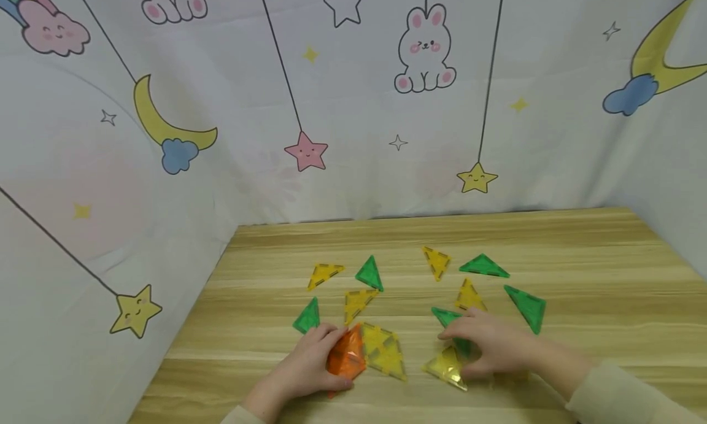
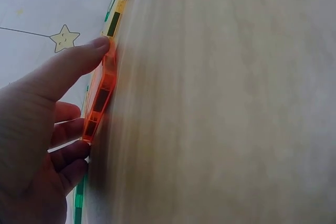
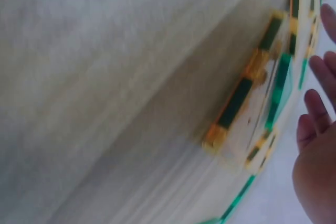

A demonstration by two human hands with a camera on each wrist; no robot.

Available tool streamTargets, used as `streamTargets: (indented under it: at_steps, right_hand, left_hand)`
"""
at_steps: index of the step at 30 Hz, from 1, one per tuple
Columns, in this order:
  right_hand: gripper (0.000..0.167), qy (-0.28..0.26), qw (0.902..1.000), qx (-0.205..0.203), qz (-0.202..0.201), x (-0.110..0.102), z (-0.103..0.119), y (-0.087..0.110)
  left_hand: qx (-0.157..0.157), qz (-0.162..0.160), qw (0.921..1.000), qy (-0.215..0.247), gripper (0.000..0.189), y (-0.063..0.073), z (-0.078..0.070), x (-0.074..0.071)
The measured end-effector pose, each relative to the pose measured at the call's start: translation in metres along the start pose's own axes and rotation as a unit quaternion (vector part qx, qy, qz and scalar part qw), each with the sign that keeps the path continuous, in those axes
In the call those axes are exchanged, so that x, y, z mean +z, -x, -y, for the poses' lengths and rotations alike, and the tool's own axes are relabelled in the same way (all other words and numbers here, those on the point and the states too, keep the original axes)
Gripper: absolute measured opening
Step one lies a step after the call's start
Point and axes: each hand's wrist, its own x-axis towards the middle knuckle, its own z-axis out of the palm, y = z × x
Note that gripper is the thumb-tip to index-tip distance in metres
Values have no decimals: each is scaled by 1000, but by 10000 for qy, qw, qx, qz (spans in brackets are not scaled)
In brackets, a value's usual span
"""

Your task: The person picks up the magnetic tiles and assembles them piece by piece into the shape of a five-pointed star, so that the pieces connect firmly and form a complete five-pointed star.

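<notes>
My left hand [image 1: 302,367] holds orange magnetic tiles [image 1: 349,356] flat on the table, thumb at the near edge and fingers round the far side. In the left wrist view, thumb and fingers span the orange piece [image 2: 102,85]. Its right side meets a patch of yellow triangular magnetic tiles [image 1: 383,351]. Over to the right, my right hand [image 1: 499,344] hovers above a green triangle [image 1: 446,315] and beside a yellow triangle [image 1: 447,369]. The right wrist view shows its loosely bent fingers [image 3: 317,111] apart from the tiles, holding nothing. Another yellow piece lies partly hidden under that hand.
Loose triangles lie farther back on the wooden table [image 1: 276,246]: yellow ones [image 1: 437,262] and green ones [image 1: 484,266], with a green one [image 1: 527,307] at the right. A green triangle [image 1: 307,316] is just beyond my left hand. A patterned white cloth [image 1: 353,185] hangs behind the table.
</notes>
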Motion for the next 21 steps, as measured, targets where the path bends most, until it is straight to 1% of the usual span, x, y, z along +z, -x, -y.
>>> streamTargets:
  at_steps: [3,7,9,12,15,18,21]
  right_hand:
    - [45,-30,9997,-242,97,4,3,-1]
    - [43,-63,9986,-534,12,8,4,-1]
    - [44,-75,9983,-570,12,9,4,-1]
    - [44,-108,9986,-522,72,10,5,-1]
    - [43,-99,9983,-563,75,10,5,-1]
    - [42,-59,9970,-768,-10,11,6,0]
    - [41,-66,9950,-998,-52,14,8,-1]
  left_hand:
    - [-29,-4,10000,67,84,-1,0,0]
    - [-23,-47,10000,74,80,-2,0,-1]
    - [83,-107,9999,11,76,-4,-1,-2]
    - [344,-186,9991,-152,70,-9,-3,-3]
    - [610,-35,9979,-223,68,-17,-6,-5]
    - [783,258,9962,-278,68,-23,-8,-5]
    - [822,440,9952,-297,67,-26,-8,-4]
